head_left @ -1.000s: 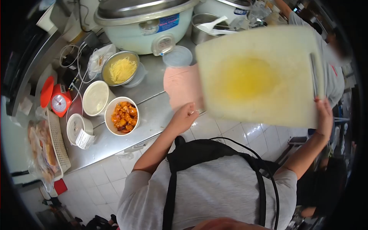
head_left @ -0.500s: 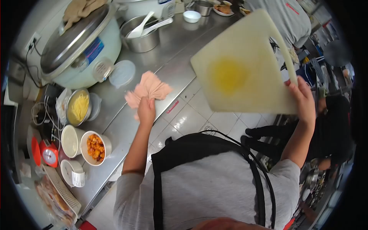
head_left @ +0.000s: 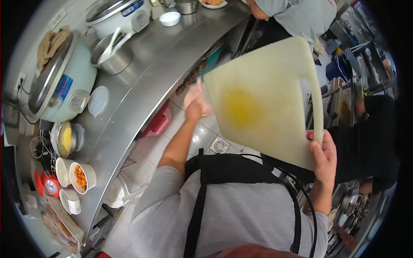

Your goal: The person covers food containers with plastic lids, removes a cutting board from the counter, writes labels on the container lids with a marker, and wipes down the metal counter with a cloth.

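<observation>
By its handle edge, my right hand (head_left: 323,157) grips a large pale cutting board (head_left: 271,86), held up and tilted over the floor. A yellow stain (head_left: 241,107) marks the board's face. My left hand (head_left: 195,109) is closed round a bunched pink cloth (head_left: 192,95), just left of the board. Farther left on the steel counter (head_left: 142,92) are a tub of orange-brown food pieces (head_left: 80,177), a bowl of yellow shreds (head_left: 65,139) and a clear lid (head_left: 99,101).
Rice cookers (head_left: 53,81) and a steel pot with white spoons (head_left: 112,62) stand on the counter. A person in grey (head_left: 297,17) is beyond the board, another in black (head_left: 365,142) at the right. A pink bin (head_left: 159,121) and floor drain (head_left: 219,145) are below.
The view has swung right, so the counter items now lie farther left. My left hand has picked up the pink cloth and moved off the counter beside the board, which my right hand still holds.
</observation>
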`<move>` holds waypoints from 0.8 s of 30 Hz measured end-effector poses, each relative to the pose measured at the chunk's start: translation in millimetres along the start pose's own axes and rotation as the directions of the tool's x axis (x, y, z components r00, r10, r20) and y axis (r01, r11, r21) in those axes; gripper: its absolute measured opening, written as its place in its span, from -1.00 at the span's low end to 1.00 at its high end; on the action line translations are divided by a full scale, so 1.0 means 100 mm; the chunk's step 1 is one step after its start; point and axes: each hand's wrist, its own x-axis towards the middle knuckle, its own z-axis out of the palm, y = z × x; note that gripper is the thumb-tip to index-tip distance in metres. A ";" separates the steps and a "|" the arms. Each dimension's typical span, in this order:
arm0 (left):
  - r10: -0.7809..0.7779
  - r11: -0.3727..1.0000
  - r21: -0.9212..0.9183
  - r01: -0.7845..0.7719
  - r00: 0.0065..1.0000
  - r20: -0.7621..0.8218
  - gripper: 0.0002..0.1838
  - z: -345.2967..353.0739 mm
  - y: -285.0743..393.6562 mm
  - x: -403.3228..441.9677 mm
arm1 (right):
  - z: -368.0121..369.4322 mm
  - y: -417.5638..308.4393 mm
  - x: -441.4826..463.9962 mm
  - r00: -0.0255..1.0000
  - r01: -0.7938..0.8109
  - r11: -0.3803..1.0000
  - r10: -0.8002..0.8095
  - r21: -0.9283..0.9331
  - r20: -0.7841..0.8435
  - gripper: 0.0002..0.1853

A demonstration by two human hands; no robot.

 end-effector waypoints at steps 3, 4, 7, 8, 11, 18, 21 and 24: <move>-0.206 0.975 -0.094 0.200 0.977 -0.055 -0.66 -0.18 -0.21 -0.23 | -0.46 0.29 0.00 0.996 -0.071 0.997 0.071 0.000 -0.054 -0.90; -0.206 0.978 -0.046 0.202 0.974 -0.096 -0.67 -0.19 -0.28 -0.31 | -0.55 0.43 0.00 0.989 -0.125 0.991 0.128 0.047 -0.077 -0.90; -0.266 0.955 0.112 0.273 0.961 -0.072 -0.67 -0.18 -0.19 -0.28 | -0.69 1.06 0.21 0.970 -0.201 0.974 0.213 0.106 -0.117 -0.91; -0.299 0.939 0.167 0.302 0.953 -0.044 -0.67 -0.16 -0.09 -0.21 | -0.69 1.33 0.29 0.969 -0.196 0.975 0.208 0.101 -0.134 -0.91; -0.268 0.960 0.103 0.260 0.960 0.078 -0.71 0.04 0.05 0.29 | -0.45 2.06 0.63 0.953 -0.128 0.980 0.164 0.152 -0.254 -0.91; -0.290 0.957 0.058 0.285 0.926 0.242 -0.67 0.79 -0.04 2.29 | 0.35 2.96 1.87 0.946 0.006 0.983 0.054 0.182 -0.321 -0.86; -0.030 0.542 0.566 -0.621 0.658 0.752 -0.54 0.98 -0.25 3.40 | 0.62 3.24 2.49 0.930 -0.007 0.902 0.165 0.432 -0.330 -0.87; 0.104 -0.438 0.308 -0.844 0.293 0.950 -0.87 0.93 0.17 3.74 | 0.81 3.50 2.89 0.905 0.013 0.773 0.261 0.634 -0.336 -0.87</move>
